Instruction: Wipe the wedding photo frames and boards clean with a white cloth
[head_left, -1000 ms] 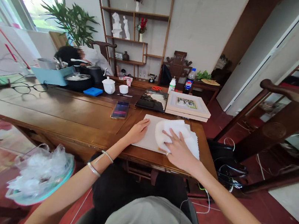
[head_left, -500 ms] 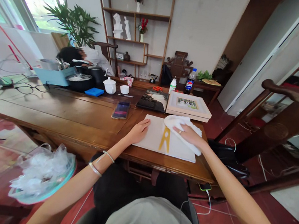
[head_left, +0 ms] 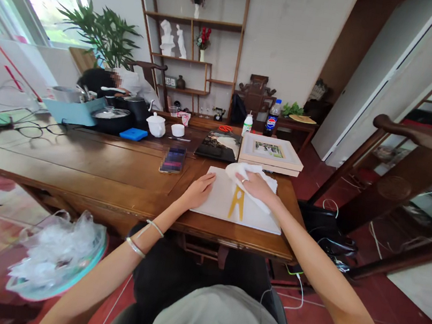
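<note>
Head view: the fingers of the left hand (head_left: 196,192) lie side by side, unclenched, along the left edge of a white board (head_left: 216,199). The right hand (head_left: 257,185), with a ring on one finger, presses over a bunched white cloth (head_left: 235,170); its fingertips sink into the folds, so I cannot tell whether they pinch the fabric or merely push on it. The cloth covers the board's far right part and meets the top of a yellow A-shaped figure (head_left: 237,202) on the board.

A hard sideways push could slide the board over the polished wooden table (head_left: 134,166) if the left hand bears down too lightly. Should the figure be loose or freshly stuck, which I cannot tell, the dragging cloth might catch its tip and lift or smear it. Pushed farther back, the cloth might snag the pale framed picture (head_left: 271,152) just behind.

Compared with half a second ago, the right hand and cloth have shifted leftward, baring more of the board's right side and closing on the figure's top. The left hand, the board and the phone (head_left: 173,160) have kept their places.
</note>
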A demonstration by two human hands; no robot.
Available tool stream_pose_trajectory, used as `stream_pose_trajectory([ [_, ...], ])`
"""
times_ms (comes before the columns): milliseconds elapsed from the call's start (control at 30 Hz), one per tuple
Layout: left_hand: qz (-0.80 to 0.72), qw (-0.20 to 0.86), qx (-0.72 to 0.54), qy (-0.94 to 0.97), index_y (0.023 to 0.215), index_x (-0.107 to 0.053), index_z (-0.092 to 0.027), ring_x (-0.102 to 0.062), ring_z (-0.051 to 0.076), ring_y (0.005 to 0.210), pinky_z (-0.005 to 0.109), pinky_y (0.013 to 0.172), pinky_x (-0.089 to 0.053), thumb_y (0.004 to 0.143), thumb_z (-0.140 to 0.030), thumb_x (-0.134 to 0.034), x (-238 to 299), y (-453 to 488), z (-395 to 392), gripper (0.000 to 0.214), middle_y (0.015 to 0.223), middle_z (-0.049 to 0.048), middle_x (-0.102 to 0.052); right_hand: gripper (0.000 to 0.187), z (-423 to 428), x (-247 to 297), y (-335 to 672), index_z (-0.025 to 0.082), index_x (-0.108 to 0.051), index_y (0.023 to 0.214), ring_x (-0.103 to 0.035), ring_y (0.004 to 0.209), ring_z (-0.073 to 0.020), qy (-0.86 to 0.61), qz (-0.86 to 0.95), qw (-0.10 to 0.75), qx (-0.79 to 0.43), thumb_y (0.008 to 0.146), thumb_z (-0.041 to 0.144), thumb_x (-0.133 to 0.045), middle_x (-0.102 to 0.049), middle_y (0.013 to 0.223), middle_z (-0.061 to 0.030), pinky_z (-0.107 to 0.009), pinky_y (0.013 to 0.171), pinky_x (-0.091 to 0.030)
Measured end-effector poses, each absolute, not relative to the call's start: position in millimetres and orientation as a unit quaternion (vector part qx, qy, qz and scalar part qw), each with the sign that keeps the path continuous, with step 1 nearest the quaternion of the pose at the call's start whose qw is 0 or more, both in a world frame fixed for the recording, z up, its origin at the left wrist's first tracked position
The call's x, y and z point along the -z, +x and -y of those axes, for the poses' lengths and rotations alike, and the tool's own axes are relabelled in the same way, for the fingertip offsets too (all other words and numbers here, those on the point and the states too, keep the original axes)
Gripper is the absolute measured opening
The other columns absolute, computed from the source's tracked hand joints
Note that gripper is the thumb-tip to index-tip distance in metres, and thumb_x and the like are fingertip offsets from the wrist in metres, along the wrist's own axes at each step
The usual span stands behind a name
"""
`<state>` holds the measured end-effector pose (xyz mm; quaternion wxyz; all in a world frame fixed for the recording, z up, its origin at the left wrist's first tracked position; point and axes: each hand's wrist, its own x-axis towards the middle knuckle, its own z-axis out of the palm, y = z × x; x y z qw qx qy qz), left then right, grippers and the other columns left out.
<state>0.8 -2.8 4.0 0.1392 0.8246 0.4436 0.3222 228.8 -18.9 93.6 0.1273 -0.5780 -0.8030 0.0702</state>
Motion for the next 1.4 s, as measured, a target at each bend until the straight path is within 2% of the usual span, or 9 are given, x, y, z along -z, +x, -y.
stream_pose_trajectory([
  [167, -0.437, 0.140, -0.329, 0.825, 0.131, -0.054, -0.010, -0.039, 0.023, 0.135, 0.042, 0.115, -0.028, 0.090, -0.020, -0.035, -2.7, 1.1, 2.2, 0.045, 0.142, 0.0117, -0.047, 0.053, 27.1, -88.5, 269.9, 0.011, -0.060, 0.108, -0.057, 0.113, -0.0343, -0.645, 0.751, 0.133, -0.041, 0.097, 0.048, -0.024, -0.065, 0.117, -0.0200, -0.037, 0.092, -0.040],
  [300, -0.437, 0.135, -0.333, 0.825, 0.131, -0.054, -0.012, -0.039, 0.023, 0.135, 0.043, 0.115, -0.029, 0.090, -0.019, -0.036, -1.9, 1.7, 1.2, 0.045, 0.142, 0.0102, -0.047, 0.047, 26.9, -82.6, 264.0, 0.013, -0.061, 0.112, -0.054, 0.117, -0.0316, -0.606, 0.787, 0.117, -0.008, 0.097, 0.043, -0.028, -0.063, 0.122, -0.0164, -0.039, 0.099, -0.035],
  [433, -0.438, 0.139, -0.330, 0.824, 0.131, -0.053, -0.012, -0.039, 0.023, 0.135, 0.043, 0.115, -0.028, 0.090, -0.019, -0.036, -1.9, 1.5, 1.1, 0.045, 0.142, 0.0105, -0.047, 0.037, 26.0, -80.5, 228.6, 0.018, -0.062, 0.116, -0.040, 0.131, -0.0304, -0.554, 0.827, 0.094, 0.013, 0.094, 0.034, -0.037, -0.058, 0.132, -0.0123, -0.047, 0.106, -0.027],
  [567, -0.448, 0.146, -0.330, 0.818, 0.130, -0.054, -0.007, -0.039, 0.024, 0.135, 0.041, 0.115, -0.028, 0.090, -0.020, -0.035, -3.0, 1.7, 2.7, 0.046, 0.142, 0.0147, -0.046, 0.038, 51.4, -81.0, 199.2, 0.016, -0.063, 0.117, -0.027, 0.136, -0.0377, -0.517, 0.853, 0.050, 0.042, 0.083, 0.021, -0.048, -0.046, 0.142, -0.0161, -0.063, 0.104, -0.023],
  [767, -0.429, 0.140, -0.330, 0.829, 0.130, -0.054, -0.011, -0.040, 0.024, 0.134, 0.043, 0.114, -0.030, 0.090, -0.019, -0.036, -4.6, 0.4, 2.8, 0.045, 0.142, 0.0121, -0.048, 0.036, 134.8, -78.1, 184.5, 0.017, -0.067, 0.114, -0.018, 0.139, -0.0411, -0.450, 0.892, 0.033, 0.017, 0.082, 0.026, -0.053, -0.037, 0.148, -0.0170, -0.068, 0.105, -0.017],
  [967, -0.435, 0.142, -0.338, 0.822, 0.129, -0.056, -0.012, -0.040, 0.024, 0.134, 0.044, 0.114, -0.030, 0.089, -0.019, -0.038, -2.5, 0.9, 1.2, 0.044, 0.141, 0.0117, -0.048, 0.040, 117.0, -80.6, 204.2, 0.021, -0.060, 0.121, -0.018, 0.142, -0.0363, -0.440, 0.893, 0.073, -0.062, 0.083, 0.018, -0.047, -0.044, 0.145, -0.0125, -0.073, 0.103, -0.015],
  [1033, -0.439, 0.142, -0.340, 0.820, 0.128, -0.056, -0.012, -0.041, 0.024, 0.134, 0.043, 0.114, -0.030, 0.089, -0.019, -0.037, -2.2, 1.4, 1.2, 0.044, 0.141, 0.0123, -0.048, 0.040, 84.6, -82.9, 210.7, 0.022, -0.057, 0.125, -0.020, 0.141, -0.0357, -0.469, 0.877, 0.077, -0.067, 0.088, 0.021, -0.041, -0.050, 0.139, -0.0120, -0.075, 0.102, -0.014],
  [1200, -0.440, 0.143, -0.332, 0.822, 0.130, -0.055, -0.011, -0.040, 0.023, 0.134, 0.041, 0.115, -0.028, 0.090, -0.019, -0.037, -3.5, 1.0, 2.1, 0.044, 0.142, 0.0128, -0.047, 0.039, 27.7, -86.2, 204.3, 0.022, -0.057, 0.126, -0.023, 0.138, -0.0393, -0.535, 0.842, 0.064, -0.020, 0.093, 0.032, -0.039, -0.048, 0.141, -0.0132, -0.074, 0.100, -0.019],
  [1400, -0.416, 0.145, -0.342, 0.830, 0.128, -0.057, -0.016, -0.040, 0.022, 0.134, 0.041, 0.114, -0.030, 0.090, -0.018, -0.037, -4.8, 1.2, 2.8, 0.043, 0.140, 0.0085, -0.050, 0.038, 80.6, -76.8, 175.4, 0.019, -0.066, 0.115, -0.020, 0.137, -0.0440, -0.488, 0.870, 0.036, 0.056, 0.092, 0.035, -0.040, -0.040, 0.147, -0.0146, -0.074, 0.099, -0.019],
])
